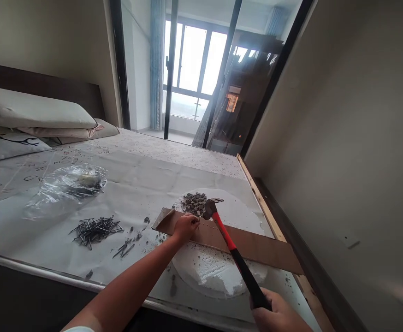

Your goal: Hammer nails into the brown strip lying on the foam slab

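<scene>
My right hand [274,311] is wrapped round the black grip of a claw hammer [227,237] with a red and black handle. Its metal head hovers close to the fingertips of my left hand [186,227]. Those fingertips are pinched on a nail, which barely shows, over a long brown board [250,242]. Small dots run in a row across the board near the hand. Beneath the board is a white round foam piece [218,274], chipped and crumbly. Grey stone chips [193,203] lie heaped just behind the hammer head.
Left of the board are a pile of nails [96,230], several loose nails [123,249] and a clear plastic bag [80,182]. Grey crumbs dot the sheet [146,170] over the mattress. Pillows [38,108] lie at the far left; a wooden bed rail [267,207] runs along the right.
</scene>
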{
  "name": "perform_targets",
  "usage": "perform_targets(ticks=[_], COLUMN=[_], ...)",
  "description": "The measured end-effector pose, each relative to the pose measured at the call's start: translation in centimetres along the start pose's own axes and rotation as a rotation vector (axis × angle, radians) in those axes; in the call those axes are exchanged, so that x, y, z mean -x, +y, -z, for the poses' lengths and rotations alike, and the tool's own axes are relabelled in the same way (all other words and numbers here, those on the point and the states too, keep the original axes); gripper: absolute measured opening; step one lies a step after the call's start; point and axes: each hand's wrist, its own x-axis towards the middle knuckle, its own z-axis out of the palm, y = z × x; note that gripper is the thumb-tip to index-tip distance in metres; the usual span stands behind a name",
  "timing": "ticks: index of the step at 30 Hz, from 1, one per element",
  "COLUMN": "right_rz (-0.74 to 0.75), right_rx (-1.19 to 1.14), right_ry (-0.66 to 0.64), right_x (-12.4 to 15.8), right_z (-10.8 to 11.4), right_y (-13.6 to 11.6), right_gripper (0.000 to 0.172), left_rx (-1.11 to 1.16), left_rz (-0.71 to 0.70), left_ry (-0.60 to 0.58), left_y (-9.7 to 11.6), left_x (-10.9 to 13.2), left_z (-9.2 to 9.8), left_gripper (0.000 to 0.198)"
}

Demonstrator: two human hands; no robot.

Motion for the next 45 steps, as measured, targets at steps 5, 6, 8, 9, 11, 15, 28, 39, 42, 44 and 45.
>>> perform_targets(ticks=[5,6,8,9,11,15,28,39,42,44,45], right_rz=[0.025,0.025,0.022,0.024,0.029,0.011,0.021,0.036,0.032,0.055,0.066], right_rx=[0.03,0.039,0.056,0.064,0.071,0.073,0.141,0.195,0.18,0.169,0.162], right_ry=[-0.038,-0.038,-0.027,-0.019,-0.001,-0.002,0.013,0.049,0.055,0.068,0.073], right_x=[-0.2,-0.1,0.0,0.0,-0.1,-1.2,-1.2,-1.4,-1.6,-1.4,-1.2], right_z=[-1.0,-1.0,-1.0,-1.0,-1.3,-2.1,-2.4,-2.5,-2.8,-2.7,-2.5], right_y=[-1.3,-1.6,-2.0,-2.1,-2.1,-1.3,-1.3,-0.7,-0.4,-0.5,-0.6], right_gripper=[0.006,0.006,0.006,0.006,0.007,0.009,0.01,0.007,0.007,0.006,0.006], left_rx=[-0.002,-0.001,-0.003,-0.007,-0.014,0.002,-0.074,-0.063,-0.059,-0.053,-0.045], left_rz=[-0.013,-0.013,-0.013,-0.013,-0.006,0.016,0.005,-0.013,-0.015,-0.016,-0.013], left_ry=[0.026,0.027,0.025,0.02,0.01,0.004,0.007,0.006,-0.001,-0.001,-0.002], left_y=[-0.3,-0.4,-0.3,-0.3,-0.1,0.0,0.0,-0.2,0.0,0.0,0.0], left_x=[0.2,0.2,0.3,0.3,0.3,0.4,0.7,0.5,0.6,0.7,0.6], left_z=[-0.3,-0.3,-0.3,-0.2,-0.1,0.0,0.0,-0.2,-0.1,-0.1,-0.1], left_gripper=[0.015,0.015,0.014,0.014,0.014,0.014,0.015,0.015,0.016,0.016,0.017])
